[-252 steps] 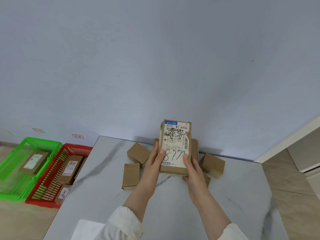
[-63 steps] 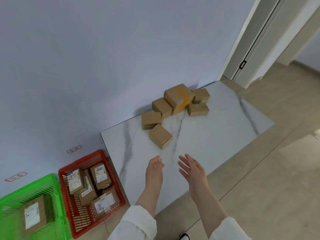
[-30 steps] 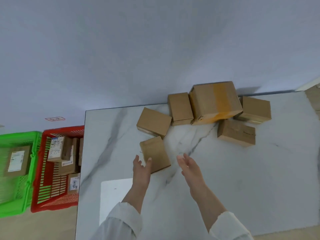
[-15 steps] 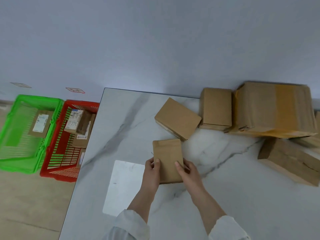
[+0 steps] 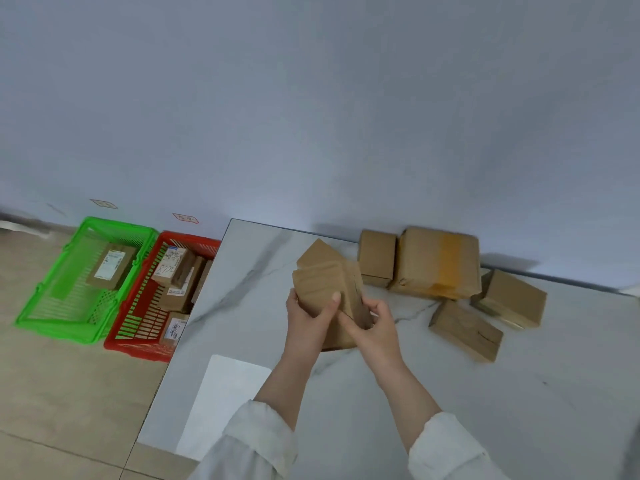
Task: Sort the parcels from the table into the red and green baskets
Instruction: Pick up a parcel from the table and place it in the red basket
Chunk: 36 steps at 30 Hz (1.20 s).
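The left grip and right grip both clasp one small brown parcel, blurred and tilted, over the desk toward its far-left corner. The red basket and green basket, on the floor, hold parcels.

Looks like a plain indoor room serving as a makeshift parcel-sorting spot: bare pale wall, beige tiled floor, marble-patterned table against the wall, brown cardboard parcels heaped there, green basket and red basket on the floor beneath small wall labels.
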Available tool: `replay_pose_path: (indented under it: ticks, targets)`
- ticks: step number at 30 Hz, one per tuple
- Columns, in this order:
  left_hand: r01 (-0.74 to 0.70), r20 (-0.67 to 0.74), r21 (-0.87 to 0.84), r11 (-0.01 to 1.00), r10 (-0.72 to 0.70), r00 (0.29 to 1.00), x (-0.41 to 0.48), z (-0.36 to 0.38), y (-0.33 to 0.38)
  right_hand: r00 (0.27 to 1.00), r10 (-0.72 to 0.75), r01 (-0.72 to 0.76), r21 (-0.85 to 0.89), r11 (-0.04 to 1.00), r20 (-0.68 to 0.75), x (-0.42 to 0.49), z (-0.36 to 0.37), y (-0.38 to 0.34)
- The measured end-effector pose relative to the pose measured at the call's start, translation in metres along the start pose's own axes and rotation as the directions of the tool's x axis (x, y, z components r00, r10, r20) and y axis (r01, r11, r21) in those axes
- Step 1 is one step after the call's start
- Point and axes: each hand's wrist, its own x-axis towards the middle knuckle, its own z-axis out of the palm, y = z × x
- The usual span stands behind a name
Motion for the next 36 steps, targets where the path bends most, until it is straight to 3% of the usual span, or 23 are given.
replay_pose_path:
  ticks: [4,7,11,13,16,18,21,24,27,29,32,36]
  targets:
    - [-0.038,0.043,-0.042,0.998,0.04,0.998,-0.034,0.005,0.025,0.978,-0.189,0.173,-0.158,0.972,-0.089,-0.045,-0.011,-0.027]
    - [-0.059,0.079,-0.106,0.993,0.068,0.995,-0.049,-0.004,0.038,0.961,-0.275,0.265,-0.172,0.949,-0.036,-0.071,-0.027,-0.042]
    - [-0.052,0.303,-0.224,0.973,0.12,0.946,-0.06,-0.028,0.053,0.984,-0.179,0.178,0.115,0.977,0.002,-0.089,-0.049,-0.06]
    - [-0.043,0.415,-0.254,0.966,0.149,0.897,-0.068,-0.036,0.059,0.986,-0.117,0.096,0.17,0.981,0.121,-0.095,-0.056,-0.067]
    - [-0.061,0.471,-0.246,0.967,0.174,0.865,-0.072,-0.04,0.06,0.962,-0.082,0.017,0.242,0.97,0.26,-0.105,-0.054,-0.075]
    - [-0.103,0.442,-0.247,0.963,0.206,0.873,-0.079,-0.039,0.064,0.975,-0.09,0.027,0.293,0.956,0.204,-0.106,-0.05,-0.077]
    - [-0.217,0.266,-0.222,0.95,0.274,0.924,-0.091,-0.034,0.066,0.993,-0.117,0.107,0.27,0.957,0.023,-0.104,-0.043,-0.075]
    - [-0.238,0.193,-0.203,0.95,0.277,0.941,-0.096,-0.028,0.065,0.969,-0.201,0.21,0.053,0.976,-0.142,-0.107,-0.035,-0.074]
    - [-0.196,0.187,-0.194,0.961,0.232,0.955,-0.097,-0.022,0.068,0.89,-0.396,0.358,-0.191,0.914,-0.227,-0.112,-0.024,-0.073]
    - [-0.161,0.207,-0.195,0.967,0.201,0.957,-0.096,-0.021,0.07,0.848,-0.468,0.392,-0.3,0.87,-0.248,-0.113,-0.02,-0.072]
    - [-0.149,0.218,-0.204,0.968,0.193,0.957,-0.091,-0.023,0.072,0.845,-0.502,0.427,-0.332,0.841,-0.186,-0.115,-0.025,-0.073]
    - [-0.153,0.231,-0.192,0.969,0.196,0.953,-0.085,-0.031,0.076,0.874,-0.469,0.448,-0.162,0.879,-0.126,-0.115,-0.035,-0.08]
